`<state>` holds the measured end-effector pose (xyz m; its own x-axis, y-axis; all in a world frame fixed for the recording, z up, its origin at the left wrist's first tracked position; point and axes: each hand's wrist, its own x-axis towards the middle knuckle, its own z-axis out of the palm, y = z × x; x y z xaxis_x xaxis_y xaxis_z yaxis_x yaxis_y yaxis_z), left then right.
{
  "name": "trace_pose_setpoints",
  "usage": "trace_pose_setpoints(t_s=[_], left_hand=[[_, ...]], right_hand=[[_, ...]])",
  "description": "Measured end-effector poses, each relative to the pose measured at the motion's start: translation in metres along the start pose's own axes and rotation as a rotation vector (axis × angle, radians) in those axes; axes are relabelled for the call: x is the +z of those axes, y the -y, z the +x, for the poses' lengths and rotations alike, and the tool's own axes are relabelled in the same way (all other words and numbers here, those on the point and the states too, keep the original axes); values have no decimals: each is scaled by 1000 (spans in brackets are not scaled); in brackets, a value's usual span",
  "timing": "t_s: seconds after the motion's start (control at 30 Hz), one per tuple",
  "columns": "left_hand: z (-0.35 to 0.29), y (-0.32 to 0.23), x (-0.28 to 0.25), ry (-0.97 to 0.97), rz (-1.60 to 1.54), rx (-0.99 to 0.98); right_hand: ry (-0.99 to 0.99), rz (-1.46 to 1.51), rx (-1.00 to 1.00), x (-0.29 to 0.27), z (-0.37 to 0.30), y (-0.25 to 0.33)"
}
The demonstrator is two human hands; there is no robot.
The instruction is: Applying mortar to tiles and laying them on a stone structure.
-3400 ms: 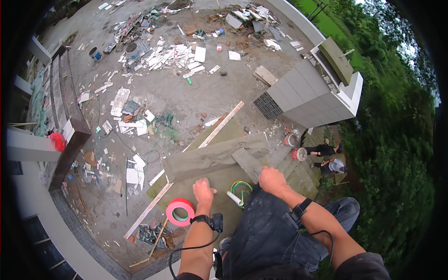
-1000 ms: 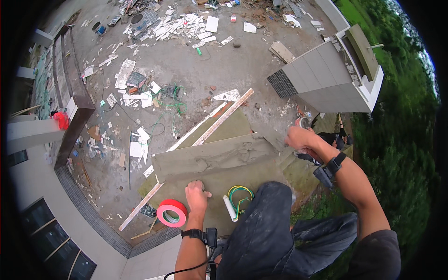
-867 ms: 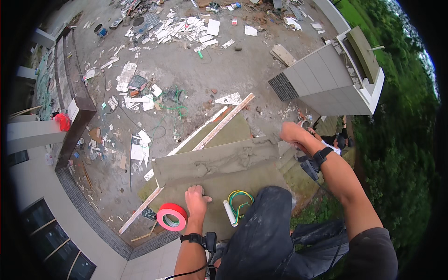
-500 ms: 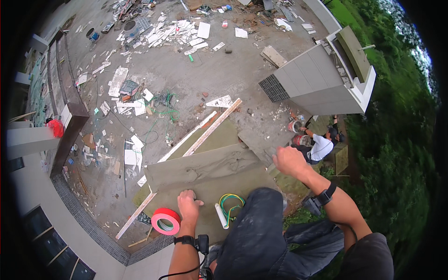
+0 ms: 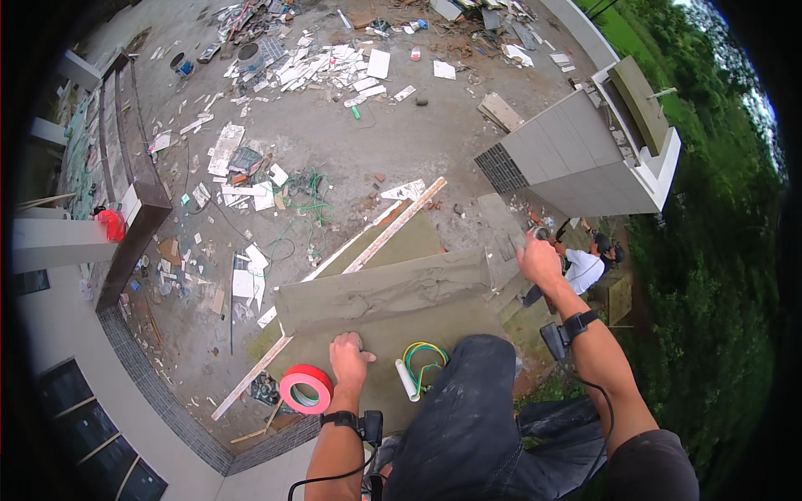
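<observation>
My left hand (image 5: pixel 349 359) is planted on a grey, mortar-coated ledge (image 5: pixel 384 392), thumb apart, holding nothing. Just left of it lies a roll of red tape (image 5: pixel 306 389). To its right sit a white tube (image 5: pixel 407 380) and a loop of yellow-green wire (image 5: pixel 430 361). Behind the hand stands a grey slab (image 5: pixel 384 288) with ridged, wet-looking mortar along its lower part. My right hand (image 5: pixel 540 260) is raised past the slab's right end, fingers curled closed. Whatever it grips, if anything, cannot be made out. A dark device is strapped to each wrist.
Below on the right, a person in a white shirt (image 5: pixel 582 271) crouches beside a tiled block (image 5: pixel 576 150). Long wooden strips (image 5: pixel 397 224) lean behind the slab. Broken white boards (image 5: pixel 313 71) litter the ground below. Trees (image 5: pixel 710 250) drop away at right.
My right hand has moved slightly up and right. The left hand stays planted on the ledge. The whole view has shifted a little, and the buckets near the other person are now mostly hidden.
</observation>
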<state>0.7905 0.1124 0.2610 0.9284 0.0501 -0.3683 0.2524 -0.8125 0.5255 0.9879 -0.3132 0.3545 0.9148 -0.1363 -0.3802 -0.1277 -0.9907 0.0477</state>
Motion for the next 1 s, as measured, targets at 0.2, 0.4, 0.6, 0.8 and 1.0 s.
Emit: trace_pose_setpoints(t_s=[0.2,0.4,0.6,0.8,1.0], left_hand=[[-3,-1,2,51,107,-38],[-4,-2,1,10,135,-30],[0,3,6,52,172,-13],[-6,13,-1,58,167,-14],[42,48,-112,-477,-284,-404]], right_hand=[[335,565,83,-61,-78,32],[475,865,110,-74,-153,93],[605,984,135,-104,-197,129],[567,934,72,-115,-204,153],[588,901,38,-122,-197,143]])
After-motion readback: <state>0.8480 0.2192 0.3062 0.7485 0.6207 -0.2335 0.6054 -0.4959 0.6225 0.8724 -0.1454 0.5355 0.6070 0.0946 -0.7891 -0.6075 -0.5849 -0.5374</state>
